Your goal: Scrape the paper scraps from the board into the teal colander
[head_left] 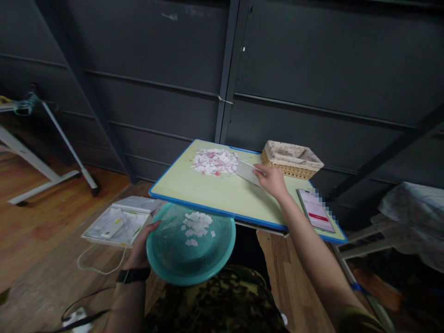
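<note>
My left hand (143, 245) grips the left rim of a teal mesh basket (208, 259), which is held under the table's front edge. Inside the basket lies a cluster of small white square pieces (197, 224). My right hand (272, 179) is closed on a flat whitish card-like scraper (248, 172). The scraper's left edge meets the right side of a spread pile of white and pinkish pieces (215, 161) on the tabletop. The pile rests on a pale yellow-green table (222, 196) with a blue rim.
A lined wicker basket (291, 170) stands at the table's back right. A phone (316, 209) lies near the right edge. An open white box (111, 224) with a cable sits at lower left. Dark metal panels (156, 55) rise behind the table.
</note>
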Motion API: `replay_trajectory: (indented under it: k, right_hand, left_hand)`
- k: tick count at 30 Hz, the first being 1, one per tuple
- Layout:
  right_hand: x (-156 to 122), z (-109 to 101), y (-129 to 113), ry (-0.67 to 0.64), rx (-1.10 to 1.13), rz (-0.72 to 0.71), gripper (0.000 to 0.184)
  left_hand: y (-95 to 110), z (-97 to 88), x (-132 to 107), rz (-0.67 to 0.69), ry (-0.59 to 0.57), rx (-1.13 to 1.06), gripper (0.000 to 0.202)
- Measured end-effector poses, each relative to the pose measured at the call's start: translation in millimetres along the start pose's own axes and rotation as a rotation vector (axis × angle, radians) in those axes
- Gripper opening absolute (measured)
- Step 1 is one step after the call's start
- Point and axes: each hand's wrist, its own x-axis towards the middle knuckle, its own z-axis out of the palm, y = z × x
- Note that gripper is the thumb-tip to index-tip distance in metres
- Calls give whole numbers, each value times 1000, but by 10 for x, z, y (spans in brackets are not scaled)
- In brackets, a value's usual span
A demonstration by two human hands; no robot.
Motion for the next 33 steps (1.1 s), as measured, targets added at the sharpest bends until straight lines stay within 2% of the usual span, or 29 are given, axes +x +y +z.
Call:
replay_trajectory:
  k: [5, 12, 19, 24, 33]
  right_hand:
    - [-50, -33, 5, 19, -1, 7, 32]
    - [-42, 3, 20, -13, 21, -6, 32]
    - [-6, -36, 41, -32, 116, -22, 29]
    - [11, -31, 17, -34, 146, -26, 28]
    - [100, 70, -32, -41, 265, -5, 29]
  left_hand:
    - [-20, 25, 12, -27, 28, 24, 4]
    - [-49, 56, 11, -48, -31, 41, 6]
    - [-49, 44, 8, -37, 11, 65, 3]
    - [-55, 74, -32, -41, 1, 73, 10]
    - [-77, 35, 15, -52, 15, 32, 5]
